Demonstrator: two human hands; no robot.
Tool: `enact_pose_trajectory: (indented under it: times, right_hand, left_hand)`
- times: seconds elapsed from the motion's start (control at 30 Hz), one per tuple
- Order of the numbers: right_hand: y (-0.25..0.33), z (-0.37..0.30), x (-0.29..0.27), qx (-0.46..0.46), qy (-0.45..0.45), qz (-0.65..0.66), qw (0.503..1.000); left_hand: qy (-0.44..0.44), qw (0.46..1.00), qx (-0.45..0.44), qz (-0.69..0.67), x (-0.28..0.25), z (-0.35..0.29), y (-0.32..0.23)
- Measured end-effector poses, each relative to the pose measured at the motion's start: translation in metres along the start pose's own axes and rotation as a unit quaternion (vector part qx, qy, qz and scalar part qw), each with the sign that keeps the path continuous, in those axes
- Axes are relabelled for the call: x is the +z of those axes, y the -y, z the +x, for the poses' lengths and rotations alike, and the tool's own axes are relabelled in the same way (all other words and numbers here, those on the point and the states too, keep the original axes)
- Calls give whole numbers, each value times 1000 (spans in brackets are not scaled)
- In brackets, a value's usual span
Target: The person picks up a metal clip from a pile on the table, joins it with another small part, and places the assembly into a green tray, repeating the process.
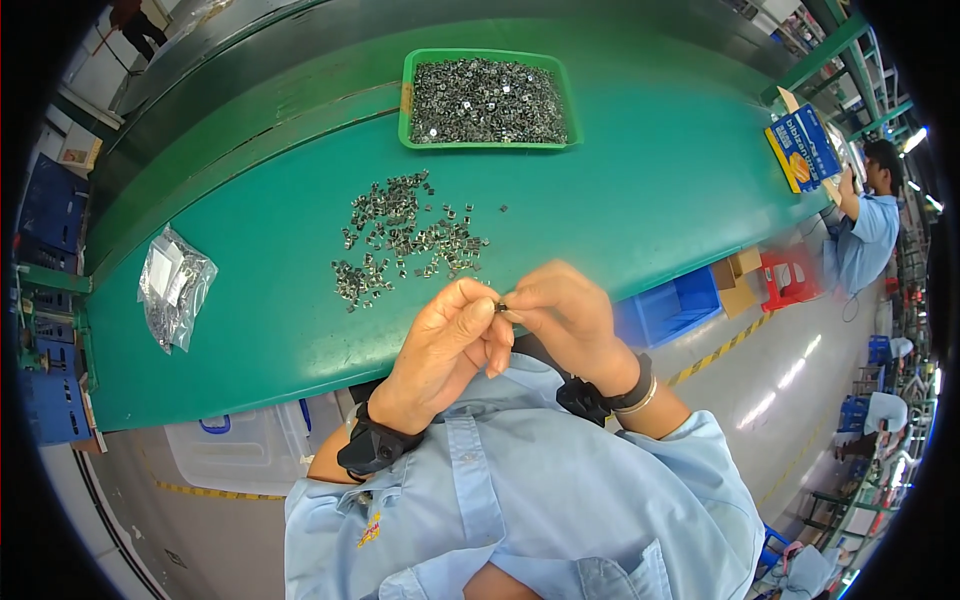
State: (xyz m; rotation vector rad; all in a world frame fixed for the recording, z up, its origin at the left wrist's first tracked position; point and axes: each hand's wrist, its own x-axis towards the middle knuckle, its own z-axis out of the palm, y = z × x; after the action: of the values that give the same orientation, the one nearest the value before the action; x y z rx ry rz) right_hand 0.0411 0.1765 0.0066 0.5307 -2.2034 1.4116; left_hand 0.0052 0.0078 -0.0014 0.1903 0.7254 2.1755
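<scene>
Part (501, 307): small, dark, in front of the shirt (590, 460), partly hidden by the grip.
Grip: left hand (440, 345) and right hand (572, 315), both pinching it.
Bench (270, 250): green; pile (400, 225) beyond the hands, filled tray (490, 146) behind, bag (178, 285) leftward.
Room: grey floor (720, 395); blue bin (680, 305) and co-worker (870, 230) rightward.

A scattered heap of small silver-and-black metal pieces (410, 235) lies just beyond the left hand (440, 345); behind it stands a full green rectangular plastic tray (490, 146). The green worktop (640, 190) offers 2 open lanes — leftward to a transparent plastic bag (178, 290), rightward to a blue-and-yellow cardboard box (805, 152).
</scene>
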Motion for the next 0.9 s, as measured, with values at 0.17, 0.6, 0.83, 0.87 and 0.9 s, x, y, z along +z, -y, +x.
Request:
enact_pose_trajectory:
  times: [0.17,0.6,0.83,0.87,0.9]
  right_hand:
    - [1,0,3,-4,1,1,1000]
    - [-1,1,9,-12,-8,-33,999]
    - [1,3,7,44,-7,1,999]
    - [1,2,6,46,-7,2,999]
    - [1,2,6,47,-7,4,999]
  left_hand:
    - [31,999,-4,-40,-5,0,3]
    - [-30,993,54,100,-1,0,3]
    - [-1,998,41,47,-2,0,0]
    - [3,998,40,50,-2,0,1]
    - [2,998,40,50,-2,-1,0]
